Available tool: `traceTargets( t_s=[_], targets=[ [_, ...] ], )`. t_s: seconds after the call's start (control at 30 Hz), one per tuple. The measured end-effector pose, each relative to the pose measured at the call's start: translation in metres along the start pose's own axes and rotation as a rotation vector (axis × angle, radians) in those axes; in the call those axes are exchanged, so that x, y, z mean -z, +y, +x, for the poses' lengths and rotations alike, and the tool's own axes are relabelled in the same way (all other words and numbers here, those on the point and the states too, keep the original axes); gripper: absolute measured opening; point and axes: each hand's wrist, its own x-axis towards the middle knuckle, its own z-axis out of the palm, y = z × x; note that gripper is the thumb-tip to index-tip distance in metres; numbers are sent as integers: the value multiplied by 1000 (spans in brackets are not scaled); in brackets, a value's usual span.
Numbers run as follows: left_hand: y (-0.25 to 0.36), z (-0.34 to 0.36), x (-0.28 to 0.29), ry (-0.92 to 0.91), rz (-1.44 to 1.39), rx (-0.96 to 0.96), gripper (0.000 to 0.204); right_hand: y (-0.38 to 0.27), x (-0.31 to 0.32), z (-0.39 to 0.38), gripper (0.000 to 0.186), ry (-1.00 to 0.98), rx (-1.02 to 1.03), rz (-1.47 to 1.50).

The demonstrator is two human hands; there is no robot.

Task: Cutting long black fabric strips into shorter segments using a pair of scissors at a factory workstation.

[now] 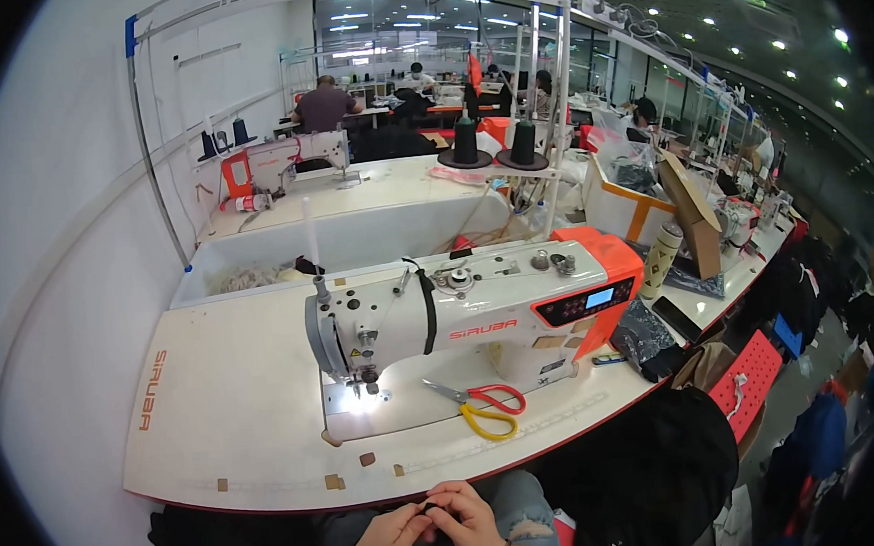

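Observation:
Close to the lower edge, over my lap, my left hand [387, 540] and my right hand [466, 523] are held together with bent fingers. Pinched between their fingertips is a small black piece [430, 508], too covered to tell its kind. Just beyond them, the white and orange sewing machine [498, 289] stands on its pale table [235, 405], with its lamp lit at the needle. Scissors [480, 407] with one red and one yellow handle lie on the table in front of the machine, blades partly apart.
Black cloth [634, 471] is heaped to my right, beside a red perforated seat [747, 384]. A phone [677, 319], a patterned bottle [662, 259] and an open cardboard box [692, 212] stand or lie right of the machine. Thread cones [465, 141] are behind it. Other people work farther back.

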Motion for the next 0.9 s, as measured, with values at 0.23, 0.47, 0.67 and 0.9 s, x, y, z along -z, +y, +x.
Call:
traceTargets(
  t_s=[0.23,0.47,0.67,0.9],
  targets=[
    [-13,-1,5,-176,-345,235,23,8,2,-2,9,6,74,-23],
    [3,10,-7,7,151,-46,21,15,18,-3,12,81,-78,-10],
    [-7,26,-4,-84,95,88,16,11,23,11,15,30,-413,354],
    [-7,27,-1,-159,80,192,17,21,30,6,19,-57,-425,474]
  ],
)
